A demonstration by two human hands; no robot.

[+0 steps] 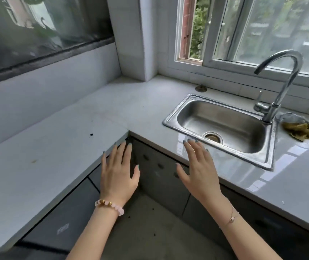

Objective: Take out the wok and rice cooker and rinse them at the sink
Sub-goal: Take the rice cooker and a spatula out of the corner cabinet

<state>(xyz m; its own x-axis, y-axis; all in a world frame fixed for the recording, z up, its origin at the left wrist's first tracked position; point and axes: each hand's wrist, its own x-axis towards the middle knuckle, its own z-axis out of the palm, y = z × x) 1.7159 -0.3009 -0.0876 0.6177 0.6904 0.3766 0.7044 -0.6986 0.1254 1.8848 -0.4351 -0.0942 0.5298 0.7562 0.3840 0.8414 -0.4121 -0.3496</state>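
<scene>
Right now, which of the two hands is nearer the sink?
The right hand, with the thin chain bracelet, at the counter edge in front of the sink. The left hand, with the bead bracelet, is by the counter's inner corner.

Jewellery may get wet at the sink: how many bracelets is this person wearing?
2: a pink beaded bracelet on the left wrist, a thin chain bracelet on the right wrist. None seems hidden.

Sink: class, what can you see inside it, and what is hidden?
Inside the sink only a round drain shows, on the bare steel floor; nothing else lies in it. What is down the drain cannot be seen.
</scene>
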